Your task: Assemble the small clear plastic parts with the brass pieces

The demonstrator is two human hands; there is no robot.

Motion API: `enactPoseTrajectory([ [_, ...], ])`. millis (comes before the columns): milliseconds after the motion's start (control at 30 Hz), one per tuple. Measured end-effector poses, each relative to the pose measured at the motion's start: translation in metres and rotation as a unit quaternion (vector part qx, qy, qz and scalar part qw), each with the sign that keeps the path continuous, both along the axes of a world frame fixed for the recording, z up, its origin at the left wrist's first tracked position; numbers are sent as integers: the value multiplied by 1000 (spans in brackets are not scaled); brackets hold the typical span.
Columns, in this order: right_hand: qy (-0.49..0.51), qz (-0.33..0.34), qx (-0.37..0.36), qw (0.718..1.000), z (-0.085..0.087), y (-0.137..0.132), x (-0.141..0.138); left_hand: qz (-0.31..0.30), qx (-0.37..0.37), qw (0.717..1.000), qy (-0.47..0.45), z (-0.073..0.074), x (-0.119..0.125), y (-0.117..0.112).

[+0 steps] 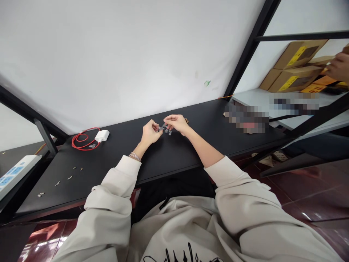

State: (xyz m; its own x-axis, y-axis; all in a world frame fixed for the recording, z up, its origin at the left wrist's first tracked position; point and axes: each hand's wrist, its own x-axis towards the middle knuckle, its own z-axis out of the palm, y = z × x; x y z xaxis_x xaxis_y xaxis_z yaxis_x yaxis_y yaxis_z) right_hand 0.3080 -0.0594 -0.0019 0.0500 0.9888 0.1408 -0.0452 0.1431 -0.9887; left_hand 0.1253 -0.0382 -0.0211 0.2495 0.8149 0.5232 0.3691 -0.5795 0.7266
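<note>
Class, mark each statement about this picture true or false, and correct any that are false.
1. The left hand and right hand are both at a cluster of small dark parts above a black tabletop. True.
2. Thin bracelets circle the right wrist. False: they are on the left wrist.
3. A coil of red wire lies beside a white power adapter. True.
4. A power strip sits on the cardboard boxes. False: the strip is at the far left, the boxes at the upper right.
5. Another person's hand shows near the boxes. True.
</note>
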Motion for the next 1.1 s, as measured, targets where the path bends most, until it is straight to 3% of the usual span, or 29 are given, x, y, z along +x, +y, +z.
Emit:
enactPoseTrajectory([
  [167,-53,-119,8,991,-3,8,8,11,-11,1000,21,-2,0,1],
  [300,-143,-260,24,955,-13,21,27,2,-24,1000,14,-5,0,4],
  [500,-160,-390,-3,907,-16,26,45,7,-14,1000,16,-3,2,1],
  [767,-356,-363,-14,861,-15,18,38,3,20,1000,24,2,2,-2],
  [1100,-430,-302,-94,846,-17,18,39,-2,16,1000,26,0,0,-1],
])
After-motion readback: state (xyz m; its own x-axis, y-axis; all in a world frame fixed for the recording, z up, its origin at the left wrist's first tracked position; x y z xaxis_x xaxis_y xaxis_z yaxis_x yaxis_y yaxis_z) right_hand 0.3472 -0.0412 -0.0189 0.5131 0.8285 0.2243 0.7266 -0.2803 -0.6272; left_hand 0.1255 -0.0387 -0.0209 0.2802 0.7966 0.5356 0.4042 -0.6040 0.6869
